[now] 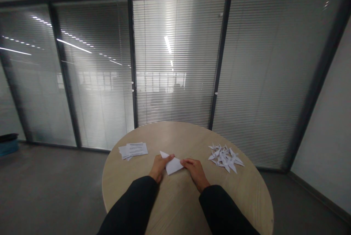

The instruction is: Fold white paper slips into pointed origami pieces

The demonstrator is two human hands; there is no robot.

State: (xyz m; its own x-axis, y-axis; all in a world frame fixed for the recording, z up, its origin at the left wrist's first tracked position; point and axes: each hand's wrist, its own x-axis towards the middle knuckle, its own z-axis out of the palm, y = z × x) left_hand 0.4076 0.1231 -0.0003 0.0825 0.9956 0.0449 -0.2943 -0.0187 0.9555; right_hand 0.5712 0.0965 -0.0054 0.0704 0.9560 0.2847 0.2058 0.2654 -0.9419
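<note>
Paper (173, 167) is held approx. mid-table (175, 132), gripped at one side by the left hand (159, 165), pinched at the other by the right hand (195, 171). It's seemingly part-folded (no. of creases can't be told). Folded pieces (225, 158), apparently done, are heaped at R; flat sheets (137, 149), incl. printed ones, are stacked at L, as yet unfolded.

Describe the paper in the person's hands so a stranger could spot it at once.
Start from the round, wood-toned table. Near its middle, the left hand and the right hand grip one angular white paper between them. It alone is held: the printed sheets lie to the left, and the spiky folded shapes lie piled to the right.
</note>
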